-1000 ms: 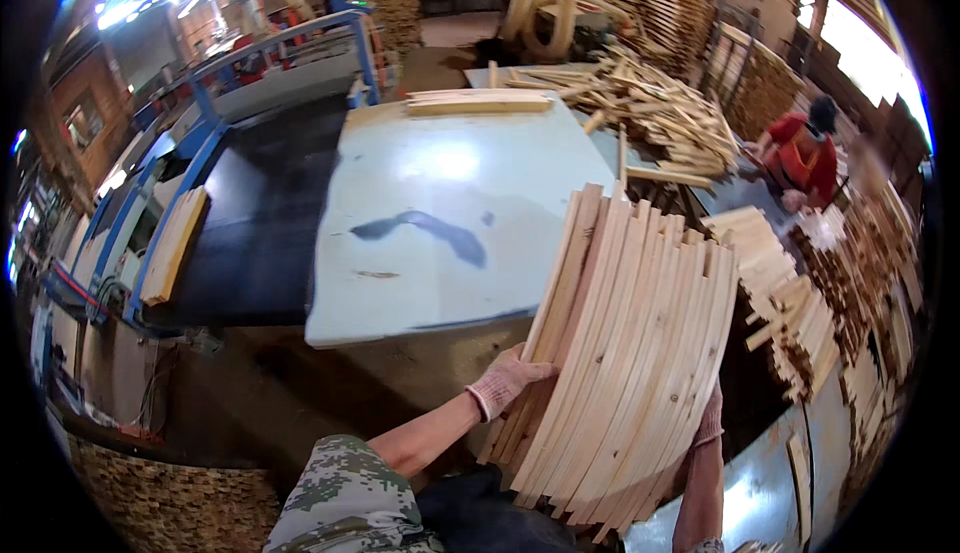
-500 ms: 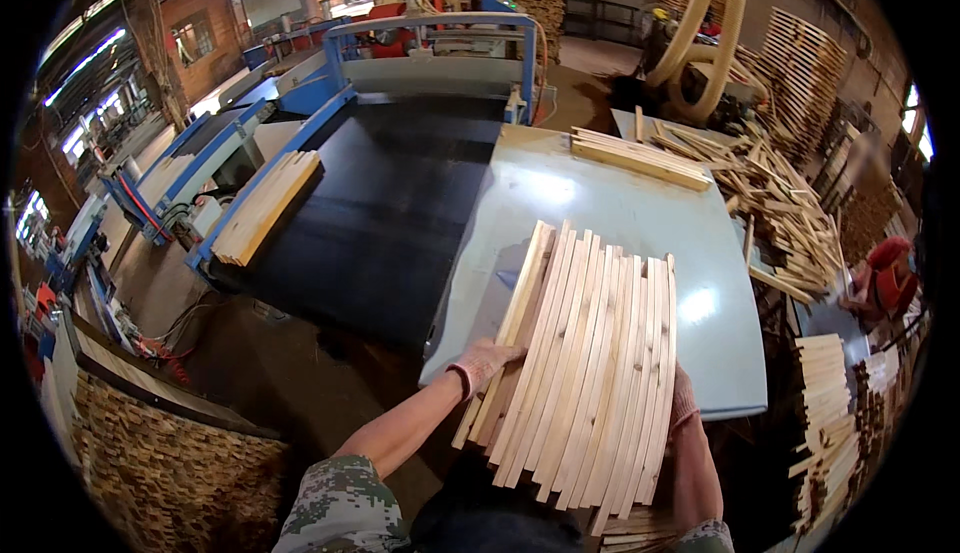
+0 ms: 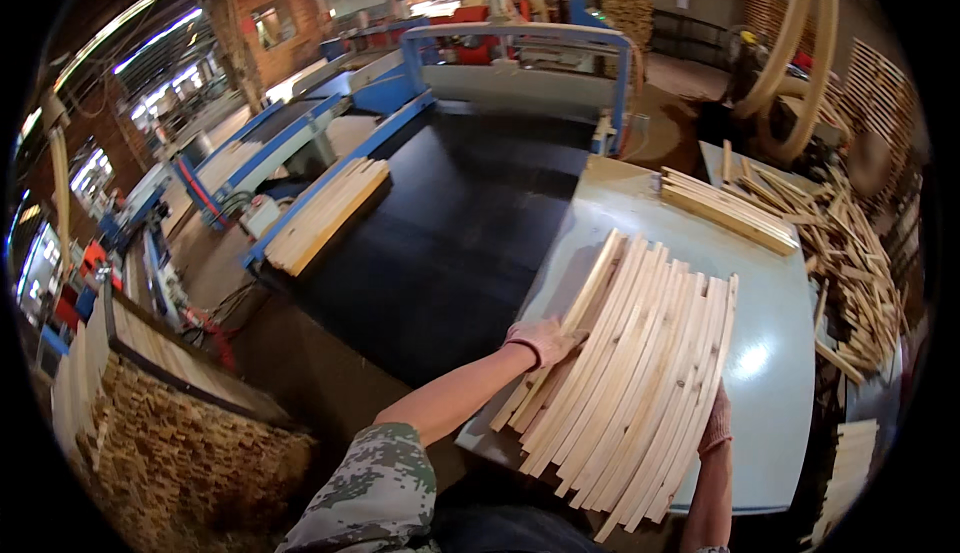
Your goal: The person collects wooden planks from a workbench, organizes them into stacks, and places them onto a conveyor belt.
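A wide batch of pale wooden strips lies side by side over the near part of a grey-white tabletop, its near ends overhanging the front edge. My left hand, in a pinkish knit glove, grips the batch's left side, its fingertips hidden among the outer strips. At the right side my right hand, gloved too, presses on the outermost strip; its fingers are mostly hidden. The strip ends are uneven, and a few strips at the left stand slightly apart from the others.
Left of the tabletop runs a black conveyor belt under a blue frame, with a wood stack on its left edge. More strips lie at the table's far end. Loose offcuts pile at right; a big stack stands near left.
Both hands have moved the batch of strips forward, farther onto the tabletop. The view has swung left, so the surroundings appear farther right.
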